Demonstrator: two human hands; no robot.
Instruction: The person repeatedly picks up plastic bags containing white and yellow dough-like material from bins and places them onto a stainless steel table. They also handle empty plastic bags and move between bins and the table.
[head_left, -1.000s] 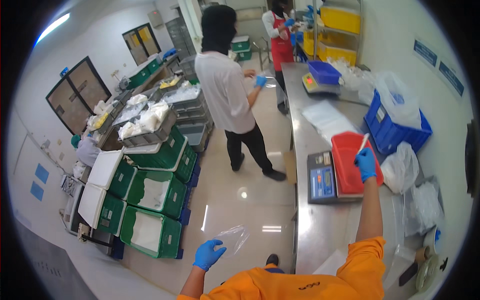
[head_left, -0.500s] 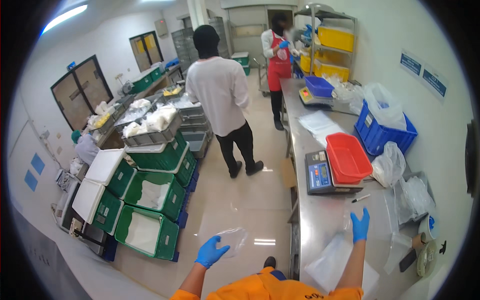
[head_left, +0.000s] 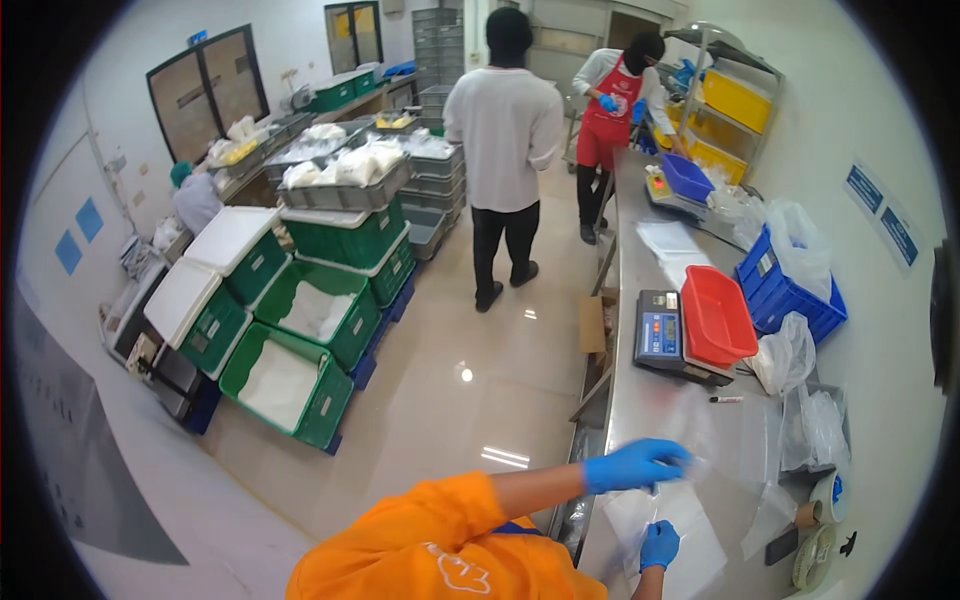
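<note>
My left hand (head_left: 637, 466) reaches across over the steel bench, fingers drawn together and slightly smeared by motion. A thin clear plastic bag (head_left: 697, 462) shows faintly at its fingertips. Below it, nearer to me, my right hand (head_left: 660, 546) has its fingers curled over a stack of flat clear plastic bags (head_left: 700, 545). What those fingers pinch, if anything, is hard to make out. Beyond my hands, a red plastic tub (head_left: 718, 318) rests on a digital scale (head_left: 660, 338). A marker pen (head_left: 727, 400) lies in front of the scale.
Along the wall side stand a blue crate (head_left: 790, 290), a grey bin with plastic bags (head_left: 815, 430) and a dark phone (head_left: 782, 547). Green tubs of white powder (head_left: 283, 385) sit on the left. Two people (head_left: 505, 140) (head_left: 615, 105) stand farther back.
My left hand has swung right from over the floor to over the bench. My right hand has come down and nearer, its spread fingers now curled. The view has turned.
</note>
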